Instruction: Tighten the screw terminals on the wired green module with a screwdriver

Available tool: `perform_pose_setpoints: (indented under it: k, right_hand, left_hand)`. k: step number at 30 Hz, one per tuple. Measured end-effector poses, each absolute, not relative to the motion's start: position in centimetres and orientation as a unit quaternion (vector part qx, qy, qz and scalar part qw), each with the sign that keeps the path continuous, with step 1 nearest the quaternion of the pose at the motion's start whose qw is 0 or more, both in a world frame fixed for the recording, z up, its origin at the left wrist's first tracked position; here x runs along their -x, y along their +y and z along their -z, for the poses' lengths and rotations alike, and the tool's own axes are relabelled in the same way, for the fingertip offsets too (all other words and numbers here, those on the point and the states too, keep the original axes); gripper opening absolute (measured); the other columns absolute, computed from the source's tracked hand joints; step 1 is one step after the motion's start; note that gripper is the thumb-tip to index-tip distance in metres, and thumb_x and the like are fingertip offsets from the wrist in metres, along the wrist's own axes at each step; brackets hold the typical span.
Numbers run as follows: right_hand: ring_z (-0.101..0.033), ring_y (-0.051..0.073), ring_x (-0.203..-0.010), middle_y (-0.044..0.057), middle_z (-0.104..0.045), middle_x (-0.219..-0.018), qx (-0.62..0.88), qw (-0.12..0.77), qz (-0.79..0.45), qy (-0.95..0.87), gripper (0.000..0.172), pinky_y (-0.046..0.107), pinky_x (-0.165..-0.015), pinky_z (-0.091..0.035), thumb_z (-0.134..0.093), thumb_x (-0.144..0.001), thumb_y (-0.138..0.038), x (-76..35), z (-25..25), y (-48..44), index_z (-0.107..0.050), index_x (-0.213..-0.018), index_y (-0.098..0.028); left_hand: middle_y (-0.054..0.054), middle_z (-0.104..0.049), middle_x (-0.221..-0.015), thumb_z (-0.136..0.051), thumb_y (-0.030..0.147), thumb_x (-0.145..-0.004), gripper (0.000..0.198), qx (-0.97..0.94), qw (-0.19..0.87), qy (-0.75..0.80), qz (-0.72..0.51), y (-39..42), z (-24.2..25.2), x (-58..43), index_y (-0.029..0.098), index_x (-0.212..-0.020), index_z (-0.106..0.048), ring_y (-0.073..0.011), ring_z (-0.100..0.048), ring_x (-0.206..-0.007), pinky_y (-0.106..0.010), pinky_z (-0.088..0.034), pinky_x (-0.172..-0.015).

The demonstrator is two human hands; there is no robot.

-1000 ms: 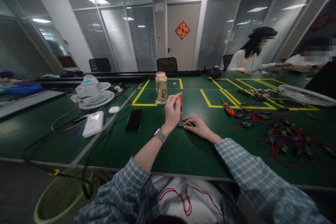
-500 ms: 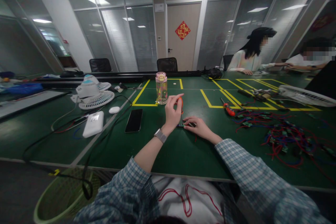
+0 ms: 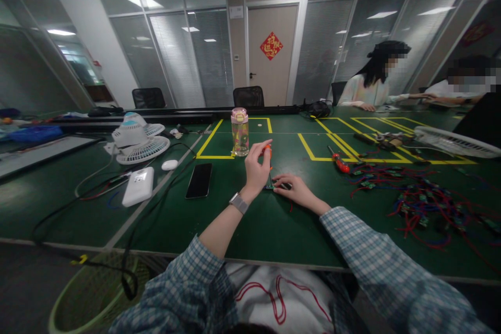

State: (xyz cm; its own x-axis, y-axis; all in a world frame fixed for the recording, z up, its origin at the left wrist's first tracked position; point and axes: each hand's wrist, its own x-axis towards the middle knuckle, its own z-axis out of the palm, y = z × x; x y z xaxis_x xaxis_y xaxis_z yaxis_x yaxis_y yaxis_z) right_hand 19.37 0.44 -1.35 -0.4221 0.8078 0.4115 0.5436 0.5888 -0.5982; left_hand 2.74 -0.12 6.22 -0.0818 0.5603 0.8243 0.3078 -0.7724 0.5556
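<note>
My left hand (image 3: 257,168) is closed around the orange handle of a screwdriver (image 3: 270,152), held upright with its shaft pointing down. The tip meets a small green circuit board (image 3: 270,187) on the table. My right hand (image 3: 294,189) rests low beside the board, its fingertips pressed to the board's right edge. A short red wire (image 3: 291,207) shows under that hand. Most of the board is covered by my fingers. Beyond my left hand stands a clear drink bottle with a pink lid (image 3: 240,133).
Left of my hands lie a black phone (image 3: 199,180), a white power bank (image 3: 138,187) and a white fan (image 3: 143,147). To the right are a red-handled screwdriver (image 3: 341,163) and a tangle of wired boards (image 3: 426,203). Two people sit at the far right.
The screwdriver stays upright on the board, and my left fingers have shifted slightly at the top of its handle. My right hand holds its place.
</note>
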Motion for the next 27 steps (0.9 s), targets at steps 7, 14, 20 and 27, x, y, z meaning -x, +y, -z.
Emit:
perform_pose_setpoints:
  k: [7,14,20,27]
  right_hand:
    - [-0.065,0.025,-0.101,0.008,-0.072,-0.109,0.41,0.345,-0.19,-0.822,0.008,0.044,-0.096,-0.046,-0.071,-0.078,-0.026,-19.36,1.2,0.34,-0.075,-0.083,-0.021]
    - [-0.065,0.025,-0.101,0.008,-0.073,-0.109,0.411,0.347,-0.187,-0.822,0.008,0.044,-0.095,-0.047,-0.071,-0.078,-0.025,-19.29,1.07,0.25,-0.075,-0.083,-0.021]
    - [-0.065,0.025,-0.102,0.008,-0.072,-0.109,0.414,0.342,-0.184,-0.823,0.008,0.044,-0.095,-0.046,-0.071,-0.078,-0.025,-19.33,1.03,0.24,-0.075,-0.083,-0.021]
    - [-0.065,0.025,-0.102,0.008,-0.072,-0.11,0.409,0.345,-0.19,-0.823,0.008,0.044,-0.095,-0.046,-0.071,-0.078,-0.025,-19.37,1.03,0.29,-0.075,-0.084,-0.021]
  left_hand:
    - [-0.004,-0.058,-0.093,-0.057,0.025,-0.092,0.012,-0.658,0.068,0.343,-0.667,-0.34,-6.33,-2.76,0.021,-0.097,-0.068,-0.0156,-0.057,-0.088,-0.028,-0.048,-0.078]
    - [-0.005,-0.06,-0.097,-0.045,0.022,-0.097,0.023,-0.664,0.084,0.336,-0.662,-0.21,-6.32,-2.68,0.021,-0.107,-0.065,-0.0158,-0.058,-0.091,-0.029,-0.048,-0.081]
    - [-0.005,-0.057,-0.096,-0.054,0.026,-0.094,0.017,-0.662,0.084,0.349,-0.658,-0.25,-6.33,-2.76,0.02,-0.103,-0.067,-0.0161,-0.058,-0.089,-0.027,-0.048,-0.077]
    - [-0.007,-0.064,-0.107,-0.039,0.026,-0.1,0.03,-0.669,0.117,0.33,-0.655,0.22,-5.83,-2.75,0.022,-0.121,-0.06,-0.0165,-0.06,-0.099,-0.031,-0.047,-0.089]
